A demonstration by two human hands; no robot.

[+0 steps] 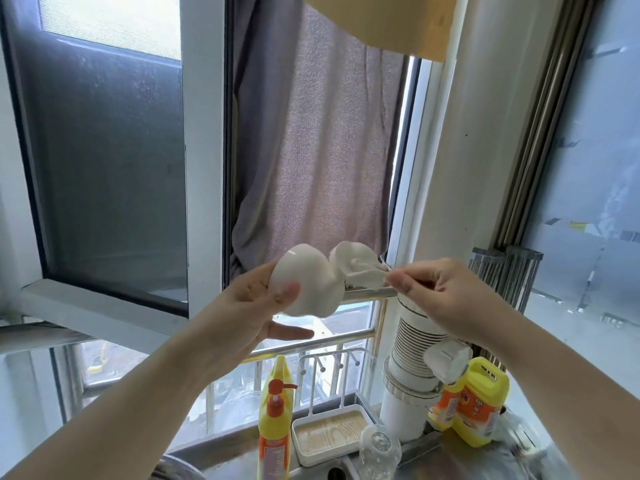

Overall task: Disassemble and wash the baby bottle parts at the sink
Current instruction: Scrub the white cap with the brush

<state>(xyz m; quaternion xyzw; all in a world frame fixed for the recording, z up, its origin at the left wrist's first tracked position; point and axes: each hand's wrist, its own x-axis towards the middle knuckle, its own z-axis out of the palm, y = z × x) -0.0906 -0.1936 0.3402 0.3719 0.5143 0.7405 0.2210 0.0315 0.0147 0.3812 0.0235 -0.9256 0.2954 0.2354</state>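
I hold a white, bulbous plastic piece (pixel 306 284) up in front of the window. My left hand (pixel 256 306) grips its rounded body, thumb pressed on the front. A second white part (pixel 355 266) with short bristles below it sits against the piece's right side. My right hand (pixel 446 292) pinches a thin wire-like handle (pixel 387 268) that leads into that part. Far below, a clear baby bottle (pixel 379 452) stands at the sink's rim, apart from both hands.
On the sill behind the sink stand a yellow pump bottle of dish soap (pixel 275 420), a white tray (pixel 301 445) under a hook rack (pixel 332 362), a white ribbed duct pipe (pixel 414 355) and a yellow detergent jug (pixel 479 407). A grey towel (pixel 311 150) hangs at the window.
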